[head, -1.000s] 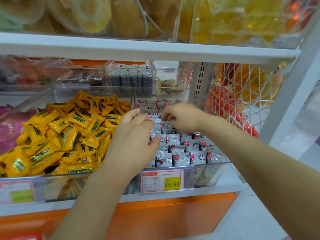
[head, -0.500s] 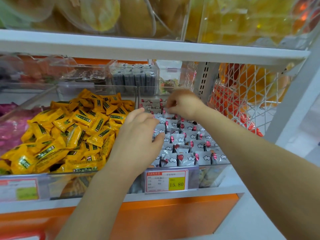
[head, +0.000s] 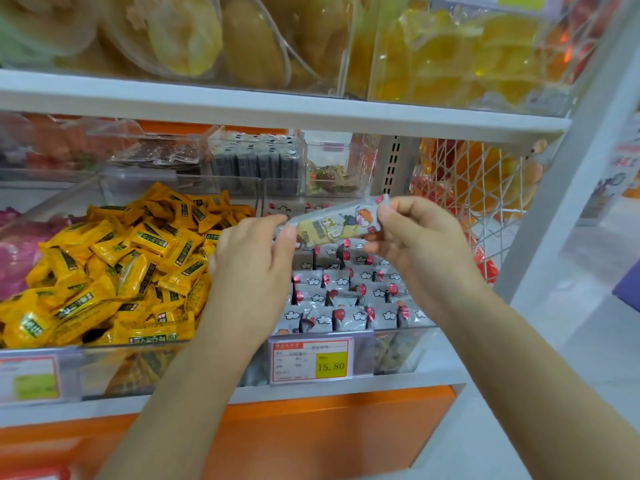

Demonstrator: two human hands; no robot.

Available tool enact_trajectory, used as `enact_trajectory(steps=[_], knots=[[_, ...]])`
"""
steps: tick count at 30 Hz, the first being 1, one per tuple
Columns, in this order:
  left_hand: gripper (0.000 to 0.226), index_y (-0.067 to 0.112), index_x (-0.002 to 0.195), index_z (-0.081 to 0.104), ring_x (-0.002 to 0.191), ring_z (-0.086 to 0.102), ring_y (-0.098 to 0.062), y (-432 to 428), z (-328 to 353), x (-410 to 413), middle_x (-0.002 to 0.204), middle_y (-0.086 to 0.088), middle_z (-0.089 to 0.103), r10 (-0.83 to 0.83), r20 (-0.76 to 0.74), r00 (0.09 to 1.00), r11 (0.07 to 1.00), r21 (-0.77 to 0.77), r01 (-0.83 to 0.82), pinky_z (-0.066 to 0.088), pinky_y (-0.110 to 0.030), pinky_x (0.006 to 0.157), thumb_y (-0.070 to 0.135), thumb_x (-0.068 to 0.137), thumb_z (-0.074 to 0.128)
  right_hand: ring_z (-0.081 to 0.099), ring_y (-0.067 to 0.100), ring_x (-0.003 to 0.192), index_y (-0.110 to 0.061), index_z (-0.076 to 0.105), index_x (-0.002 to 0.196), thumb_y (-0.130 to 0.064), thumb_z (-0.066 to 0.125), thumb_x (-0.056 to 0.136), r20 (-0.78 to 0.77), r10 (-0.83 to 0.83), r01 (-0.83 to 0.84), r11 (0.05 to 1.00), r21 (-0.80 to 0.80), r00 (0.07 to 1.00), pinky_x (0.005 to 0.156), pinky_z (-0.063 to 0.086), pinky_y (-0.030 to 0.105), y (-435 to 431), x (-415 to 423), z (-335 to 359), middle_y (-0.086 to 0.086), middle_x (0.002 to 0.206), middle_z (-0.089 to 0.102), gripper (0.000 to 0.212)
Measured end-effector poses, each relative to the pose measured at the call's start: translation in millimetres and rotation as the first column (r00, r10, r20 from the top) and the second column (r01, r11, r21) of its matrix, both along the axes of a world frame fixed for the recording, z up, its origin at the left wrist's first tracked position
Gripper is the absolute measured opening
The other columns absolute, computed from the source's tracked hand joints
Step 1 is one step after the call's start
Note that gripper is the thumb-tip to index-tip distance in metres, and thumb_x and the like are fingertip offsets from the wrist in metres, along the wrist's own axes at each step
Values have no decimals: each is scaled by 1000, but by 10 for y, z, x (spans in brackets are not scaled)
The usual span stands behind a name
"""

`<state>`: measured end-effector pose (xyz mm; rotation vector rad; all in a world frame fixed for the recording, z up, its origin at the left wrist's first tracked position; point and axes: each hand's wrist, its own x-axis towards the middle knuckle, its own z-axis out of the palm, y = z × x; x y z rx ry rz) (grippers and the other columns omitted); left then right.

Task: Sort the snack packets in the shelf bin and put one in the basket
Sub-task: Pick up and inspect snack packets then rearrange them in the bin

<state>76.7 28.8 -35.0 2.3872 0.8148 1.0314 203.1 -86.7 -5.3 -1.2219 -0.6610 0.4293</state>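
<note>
The white shelf [head: 311, 109] fills most of my view, its upper board running across at twelve o'clock. Below it, from nine o'clock in towards the centre, I see a loose, high heap of yellow packets [head: 114, 271]. Just beside that heap, at its three o'clock, sits the clear shelf bin [head: 398, 348], with grey packets [head: 346, 299] standing in neat rows inside. Further out, at two o'clock, hangs a white wire basket [head: 485, 188] with orange goods in it. I take it for the target, though I cannot be sure.

The left hand [head: 252, 265] and right hand [head: 415, 237] are both raised over the bin's rows. Each pinches one end of a single packet [head: 336, 223], the left at its nine o'clock end and the right at its three o'clock end. The packet hangs clear of the bin, printed face towards me, tilted up to the right. A red-bordered price tag [head: 311, 362] sits on the bin's front wall at six o'clock.

My worries from here:
- **Slipping:** the wrapper looks slick and is held only by its ends. If one hand lets go before the other has a fuller hold, the packet could slip, drop into the rows and knock them askew.
- **The carry:** on the way towards two o'clock, a low forearm could drag the standing packets.
- **The basket:** the mesh looks wide, so a slim packet might slide through or snag
</note>
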Motion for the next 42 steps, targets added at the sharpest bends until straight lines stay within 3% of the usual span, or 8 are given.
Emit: enact_trajectory(steps=[6,9,13,17,27,33,38,42], knots=[[19,34,97,53,82,56,0,-95,63,-64,79,20,57,-68,291,954,994,-63,90,44,-46,88,39,97,34,61,10,55,-3,54,84,-6,50,93,-198,97,-73,989,125,976,54,51,18,-19,-94,-53,8,70,58,10],[20,34,88,54,57,55,-2,-100,103,-92,64,6,57,-100,410,907,979,-123,164,44,-18,58,36,98,37,62,8,55,-2,57,87,-11,53,91,-231,166,-126,976,176,959,54,51,15,-18,-88,-60,7,68,62,12],[27,25,88,55,35,43,-5,-107,145,-109,54,-10,55,-70,535,842,911,-309,272,34,-17,36,34,99,33,63,9,57,0,58,89,-4,52,87,-232,257,-200,949,242,938,56,52,15,-20,-79,-62,6,68,65,7],[29,12,91,56,28,32,-7,-58,137,-96,44,0,50,-29,566,824,848,-423,320,26,-15,30,31,99,35,66,11,60,4,56,95,3,56,72,-232,317,-244,924,295,920,58,53,16,-14,-80,-70,7,70,69,22],[30,9,106,53,35,46,-7,-77,201,-130,56,-4,61,-285,649,705,494,-531,689,31,-13,32,22,79,50,63,10,56,6,56,96,12,44,89,-304,206,-124,955,268,930,56,53,16,-53,49,-78,9,69,65,16],[24,19,109,51,42,56,-13,-51,151,-119,64,-9,66,-370,543,753,636,-442,632,38,-16,37,3,93,44,65,18,60,-8,58,81,-33,68,75,-67,43,-35,992,121,997,64,55,27,-114,98,-50,6,69,61,27],[23,25,112,51,53,63,-16,-77,167,-118,80,-7,71,-415,497,762,640,-437,632,44,-18,43,15,92,44,64,23,73,-9,58,85,-8,64,83,-31,39,-34,990,136,999,66,55,27,-110,125,-69,19,87,61,6],[26,29,113,54,56,64,-9,-106,198,-135,87,4,71,-376,467,801,708,-413,573,45,-16,46,27,87,47,68,22,87,-12,64,105,7,55,86,72,66,-74,991,108,995,77,55,27,-129,149,-74,12,101,67,28]])
